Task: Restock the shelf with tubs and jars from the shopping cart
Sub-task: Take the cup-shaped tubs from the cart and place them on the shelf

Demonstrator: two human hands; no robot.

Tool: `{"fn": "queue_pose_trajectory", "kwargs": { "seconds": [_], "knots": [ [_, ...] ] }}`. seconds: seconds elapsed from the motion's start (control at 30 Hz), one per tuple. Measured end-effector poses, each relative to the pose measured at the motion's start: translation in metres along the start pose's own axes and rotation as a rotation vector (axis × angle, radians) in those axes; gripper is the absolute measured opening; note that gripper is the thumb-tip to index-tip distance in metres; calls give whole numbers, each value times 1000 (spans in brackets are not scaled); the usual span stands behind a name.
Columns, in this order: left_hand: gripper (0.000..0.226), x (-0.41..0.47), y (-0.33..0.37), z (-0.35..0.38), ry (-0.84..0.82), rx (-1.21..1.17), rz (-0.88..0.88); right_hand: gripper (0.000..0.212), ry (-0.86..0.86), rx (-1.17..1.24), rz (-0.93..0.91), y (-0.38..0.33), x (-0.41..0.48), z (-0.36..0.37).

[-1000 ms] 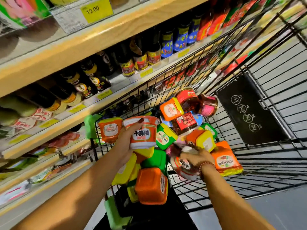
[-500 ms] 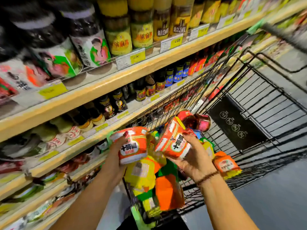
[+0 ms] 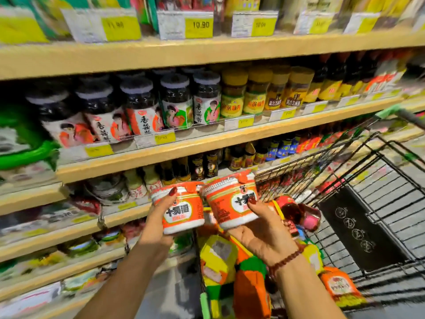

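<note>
Orange-and-white plastic is filling the middle of the view: two matching tubs are being held up side by side in front of the shelves, above the near end of the shopping cart (image 3: 358, 226). The left hand (image 3: 158, 217) is gripping the left tub (image 3: 181, 210), fingers curling round its side and a red-nailed fingertip pressing at the rim. The right hand (image 3: 264, 233) is cupping the right tub (image 3: 230, 203) from beneath, thumb lying across the printed label, and that tub is tilting a little. The two tubs are sitting just beside each other, and I cannot tell whether the rims are actually touching. A bead bracelet (image 3: 285, 261) is circling the right wrist. Down in the cart, a heap of yellow, green and orange tubs (image 3: 218, 256) is lying jumbled, with red jars (image 3: 296, 210) lying on their sides just beyond the right hand. On the wooden shelf (image 3: 207, 139) behind, dark jars (image 3: 177, 100) with pictured labels are standing in a row. Yellow-capped jars (image 3: 253, 93) are standing to their right, and price tags (image 3: 199, 27) are hanging along the shelf edges.
</note>
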State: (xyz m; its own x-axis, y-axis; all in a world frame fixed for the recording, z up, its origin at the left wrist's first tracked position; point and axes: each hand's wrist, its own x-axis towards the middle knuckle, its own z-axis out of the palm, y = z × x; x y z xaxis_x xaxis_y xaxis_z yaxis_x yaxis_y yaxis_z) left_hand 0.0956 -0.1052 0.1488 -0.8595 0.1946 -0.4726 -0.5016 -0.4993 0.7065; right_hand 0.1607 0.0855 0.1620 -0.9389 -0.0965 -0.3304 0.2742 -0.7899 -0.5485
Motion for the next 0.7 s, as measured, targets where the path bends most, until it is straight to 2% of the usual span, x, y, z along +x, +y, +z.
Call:
{"fn": "queue_pose_trajectory", "kwargs": {
  "seconds": [0.07,0.17,0.27,0.3,0.47,0.53,0.6,0.7],
  "knots": [
    [71,-14,-1,-9,41,-50,73,90,-22,-134,50,3,-2,6],
    [72,-42,-2,-18,109,-104,182,114,-39,-275,133,16,-2,19],
    [33,-70,0,-34,190,-148,261,113,-136,-302,189,35,-4,38],
    [28,-81,2,-41,214,-160,290,110,-180,-308,206,41,-6,47],
    [51,-140,22,-81,338,-123,474,105,-337,-426,250,80,-12,94],
    [64,-164,29,-98,390,-127,543,94,-381,-472,275,96,-18,114],
    [76,-188,37,-116,420,-95,608,71,-402,-519,301,111,-25,134],
    [80,-226,50,-142,451,-65,680,42,-468,-570,350,137,-40,166]
  ]
}}
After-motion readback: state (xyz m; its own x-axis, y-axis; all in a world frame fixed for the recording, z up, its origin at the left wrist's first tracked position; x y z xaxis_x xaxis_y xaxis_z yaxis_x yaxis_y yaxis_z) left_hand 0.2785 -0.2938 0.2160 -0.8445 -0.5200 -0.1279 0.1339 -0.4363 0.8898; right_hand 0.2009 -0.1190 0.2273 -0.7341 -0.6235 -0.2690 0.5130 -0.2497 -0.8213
